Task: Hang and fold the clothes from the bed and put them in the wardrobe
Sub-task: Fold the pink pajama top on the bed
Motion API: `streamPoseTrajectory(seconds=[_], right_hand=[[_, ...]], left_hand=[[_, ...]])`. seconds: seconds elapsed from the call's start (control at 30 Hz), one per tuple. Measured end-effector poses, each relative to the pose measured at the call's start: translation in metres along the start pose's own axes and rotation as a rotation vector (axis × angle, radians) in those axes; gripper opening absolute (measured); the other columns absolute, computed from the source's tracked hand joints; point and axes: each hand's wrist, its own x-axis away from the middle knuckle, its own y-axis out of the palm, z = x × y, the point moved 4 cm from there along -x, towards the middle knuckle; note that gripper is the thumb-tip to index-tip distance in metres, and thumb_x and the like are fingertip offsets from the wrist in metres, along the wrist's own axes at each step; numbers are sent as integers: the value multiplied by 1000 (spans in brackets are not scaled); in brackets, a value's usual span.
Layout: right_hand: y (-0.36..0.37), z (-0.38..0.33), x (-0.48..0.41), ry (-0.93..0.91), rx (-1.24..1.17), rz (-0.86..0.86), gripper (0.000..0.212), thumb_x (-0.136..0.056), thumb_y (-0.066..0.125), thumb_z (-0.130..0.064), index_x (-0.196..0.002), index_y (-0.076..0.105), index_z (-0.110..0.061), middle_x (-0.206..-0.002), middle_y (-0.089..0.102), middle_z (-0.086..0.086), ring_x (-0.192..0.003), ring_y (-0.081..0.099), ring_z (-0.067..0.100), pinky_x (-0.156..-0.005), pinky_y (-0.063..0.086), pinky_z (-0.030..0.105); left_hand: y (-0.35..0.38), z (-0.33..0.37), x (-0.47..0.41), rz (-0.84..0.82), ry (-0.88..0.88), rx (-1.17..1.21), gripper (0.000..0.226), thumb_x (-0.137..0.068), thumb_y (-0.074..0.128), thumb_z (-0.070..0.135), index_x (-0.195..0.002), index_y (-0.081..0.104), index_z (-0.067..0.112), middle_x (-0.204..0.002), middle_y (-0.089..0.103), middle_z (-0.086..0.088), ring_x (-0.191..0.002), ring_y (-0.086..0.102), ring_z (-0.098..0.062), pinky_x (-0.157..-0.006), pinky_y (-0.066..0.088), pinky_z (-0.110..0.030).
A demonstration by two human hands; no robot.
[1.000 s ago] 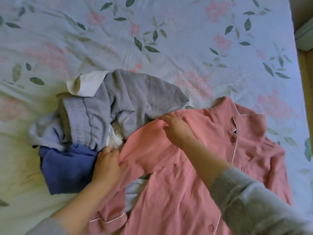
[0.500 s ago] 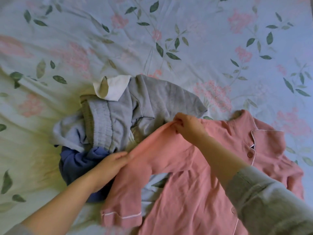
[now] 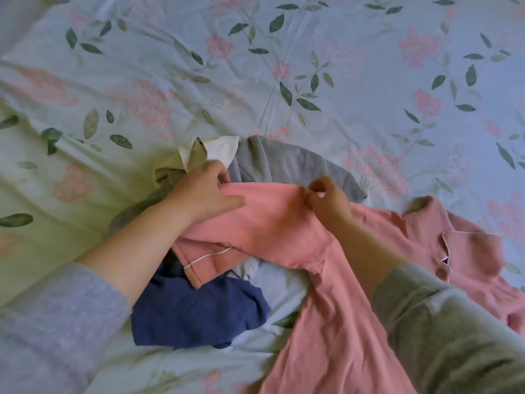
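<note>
Left hand (image 3: 204,194) and right hand (image 3: 326,201) pinched the pink shirt (image 3: 341,308) by its sleeve, fingers (image 3: 322,184) curled; the pile (image 3: 199,308) at its 9 o'clock lay unfolded.

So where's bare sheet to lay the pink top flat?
Bare sheet runs across the far side beyond the grey garment, and to its left. Crowded: the middle, where left hand and right hand grip the pink top over the blue garment; its body covers the near right.

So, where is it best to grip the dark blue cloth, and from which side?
Probably pinch the blue cloth at its near edge, coming from your side: that edge lies free, while the pink sleeve covers its far part.
</note>
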Motion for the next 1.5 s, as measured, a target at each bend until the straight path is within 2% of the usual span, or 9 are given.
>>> streamPoseTrajectory(seconds=[0.13, 0.27, 0.5, 0.73, 0.87, 1.07, 1.17, 1.37, 1.5], right_hand=[[10, 9, 23, 4, -145, 105, 41, -91, 52, -9, -132, 48, -15, -118, 60, 1, -88, 69, 24, -89, 53, 39], [23, 23, 62, 13, -169, 169, 38, -90, 55, -7, -128, 51, -14, -122, 58, -2, -83, 67, 21, -87, 52, 39], [34, 26, 114, 138, -369, 9, 34, -92, 50, 0, -122, 51, -17, -111, 60, 5, -85, 68, 28, -67, 58, 40], [30, 17, 134, 182, -431, 4, 29, -93, 51, 0, -117, 54, -15, -107, 65, 6, -84, 66, 27, -80, 55, 47], [20, 26, 130, 195, -382, -4, 27, -91, 54, -5, -115, 55, -18, -101, 64, 4, -89, 67, 29, -84, 56, 48], [6, 35, 122, 178, -245, 2, 25, -89, 56, -7, -111, 60, -19, -95, 67, -1, -84, 66, 15, -80, 58, 44], [2, 20, 115, 59, -210, 60, 24, -90, 57, -8, -111, 63, -17, -95, 66, -12, -85, 62, 0, -74, 53, 22], [6, -42, 94, -221, -82, 47, 25, -91, 57, -13, -113, 64, -22, -107, 64, -14, -91, 61, 0, -84, 53, 26], [20, -97, 79, -429, 90, 4, 45, -90, 59, -20, -135, 54, -26, -136, 51, -6, -89, 64, 8, -79, 53, 28]], left_hand=[[15, -15, 12, -115, 26, -135, 59, -76, 72, 46, -125, 51, 20, -122, 57, 2, -107, 54, -19, -74, 36, -26], [14, -32, 25, -106, -80, 76, 56, -76, 76, 36, -125, 56, 18, -121, 58, 4, -114, 54, -17, -87, 40, -27], [11, -39, 59, -254, -151, 58, 29, -67, 77, 31, -62, 53, 14, -55, 48, 7, -51, 44, -11, -49, 32, -26], [-35, 15, 64, 359, 139, -312, 19, -81, 65, 26, -82, 48, 18, -71, 51, 4, -61, 46, -21, -52, 33, -30], [-24, 46, 58, 231, 351, -306, 42, -78, 69, 40, -108, 56, 14, -104, 59, -4, -98, 53, -27, -82, 46, -39], [-14, 9, 71, 348, 136, -233, 63, -76, 76, 31, -126, 53, 2, -127, 54, -17, -115, 48, -38, -95, 42, -48], [-20, -17, 71, 352, -25, -141, 73, -72, 79, 33, -130, 48, 1, -125, 53, -20, -111, 51, -38, -92, 42, -45], [-6, -54, 67, 180, -543, 436, 43, -80, 71, 45, -92, 62, 5, -62, 68, -1, -48, 60, -12, -41, 43, -22], [-7, -57, 62, 162, -482, 509, 23, -88, 64, 35, -78, 58, 15, -53, 58, 1, -43, 49, -16, -43, 38, -23]])
